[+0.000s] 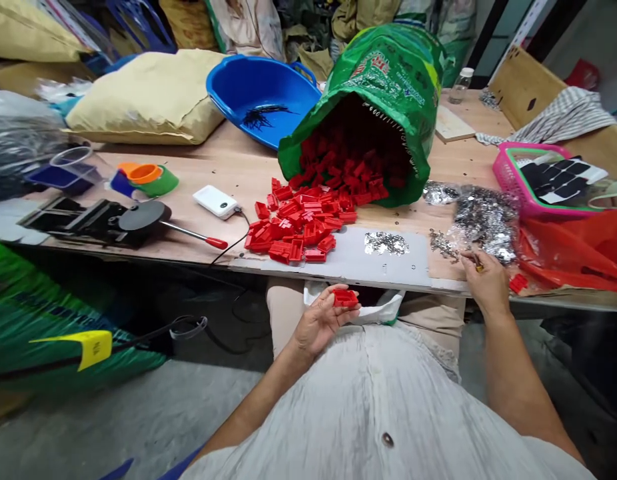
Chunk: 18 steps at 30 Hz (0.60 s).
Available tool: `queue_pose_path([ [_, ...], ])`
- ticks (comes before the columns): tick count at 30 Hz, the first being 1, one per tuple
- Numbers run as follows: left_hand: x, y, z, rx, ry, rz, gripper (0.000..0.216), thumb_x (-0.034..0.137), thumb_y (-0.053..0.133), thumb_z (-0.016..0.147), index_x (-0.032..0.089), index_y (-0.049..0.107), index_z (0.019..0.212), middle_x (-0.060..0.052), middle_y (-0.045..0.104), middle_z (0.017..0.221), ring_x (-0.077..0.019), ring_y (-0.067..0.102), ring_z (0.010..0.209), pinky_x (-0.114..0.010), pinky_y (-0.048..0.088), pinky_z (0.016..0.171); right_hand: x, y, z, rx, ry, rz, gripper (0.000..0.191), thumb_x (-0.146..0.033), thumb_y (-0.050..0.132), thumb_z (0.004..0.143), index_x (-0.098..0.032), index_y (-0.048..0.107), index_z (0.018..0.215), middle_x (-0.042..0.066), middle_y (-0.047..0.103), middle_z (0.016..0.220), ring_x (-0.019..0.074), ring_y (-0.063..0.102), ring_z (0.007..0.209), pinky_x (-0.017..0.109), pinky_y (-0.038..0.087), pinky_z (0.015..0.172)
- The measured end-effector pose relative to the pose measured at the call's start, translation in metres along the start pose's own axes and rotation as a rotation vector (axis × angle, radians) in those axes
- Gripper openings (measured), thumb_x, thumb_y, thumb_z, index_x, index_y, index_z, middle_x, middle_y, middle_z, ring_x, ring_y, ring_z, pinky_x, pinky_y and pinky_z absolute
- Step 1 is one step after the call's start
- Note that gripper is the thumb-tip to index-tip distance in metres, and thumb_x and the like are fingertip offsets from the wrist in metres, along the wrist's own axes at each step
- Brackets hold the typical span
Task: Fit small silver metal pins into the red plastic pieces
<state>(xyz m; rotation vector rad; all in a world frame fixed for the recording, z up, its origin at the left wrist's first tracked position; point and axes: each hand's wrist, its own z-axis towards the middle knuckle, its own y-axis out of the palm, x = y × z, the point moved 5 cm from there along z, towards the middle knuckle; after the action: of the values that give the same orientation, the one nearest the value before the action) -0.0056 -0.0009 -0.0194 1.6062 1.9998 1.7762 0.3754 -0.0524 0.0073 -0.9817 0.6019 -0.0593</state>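
My left hand (pixel 322 320) is closed on a small red plastic housing (pixel 345 298), held over my lap just below the table edge. My right hand (pixel 488 283) rests at the table's front edge, fingers pinched together, beside a small pile of tiny metal parts (pixel 442 244). A short yellow and dark thing (pixel 479 265) shows within its grip; its kind is unclear. Between the hands, flat shiny metal pieces (pixel 387 243) lie on a grey board (pixel 351 260). A heap of red housings (pixel 301 223) spills from a green sack (pixel 388 87) lying on its side.
A clear bag of metal parts (pixel 486 220) lies near a pink basket (pixel 506 167) and a red plastic bag (pixel 578 247). To the left are a lever press (pixel 143 217), a white power bank (pixel 216 201) with a cable, and a blue basin (pixel 228 87). An open bag (pixel 388 307) sits at my lap.
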Motion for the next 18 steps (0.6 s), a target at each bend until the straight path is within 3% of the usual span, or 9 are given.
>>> queue_pose_path([
  [8, -0.016, 0.008, 0.008, -0.004, -0.153, -0.009, 0.037, 0.038, 0.058, 0.091, 0.013, 0.062, 0.119, -0.016, 0.07, 0.119, -0.0203, 0.072, 0.094, -0.032, 0.057, 0.087, -0.009, 0.017, 0.005, -0.11, -0.042, -0.14, 0.023, -0.034, 0.056, 0.087, -0.021, 0.072, 0.095, 0.009, 0.068, 0.094, 0.024, 0.06, 0.087, 0.033, 0.042, 0.074],
  [18, -0.016, 0.006, 0.007, 0.033, -0.154, -0.006, 0.037, 0.037, 0.055, 0.094, 0.011, 0.061, 0.12, -0.016, 0.07, 0.118, -0.0212, 0.072, 0.098, -0.028, 0.057, 0.087, -0.026, 0.03, 0.014, -0.218, 0.008, -0.357, 0.021, -0.036, 0.054, 0.09, -0.02, 0.068, 0.091, 0.01, 0.066, 0.096, 0.0227, 0.056, 0.082, 0.032, 0.032, 0.063],
])
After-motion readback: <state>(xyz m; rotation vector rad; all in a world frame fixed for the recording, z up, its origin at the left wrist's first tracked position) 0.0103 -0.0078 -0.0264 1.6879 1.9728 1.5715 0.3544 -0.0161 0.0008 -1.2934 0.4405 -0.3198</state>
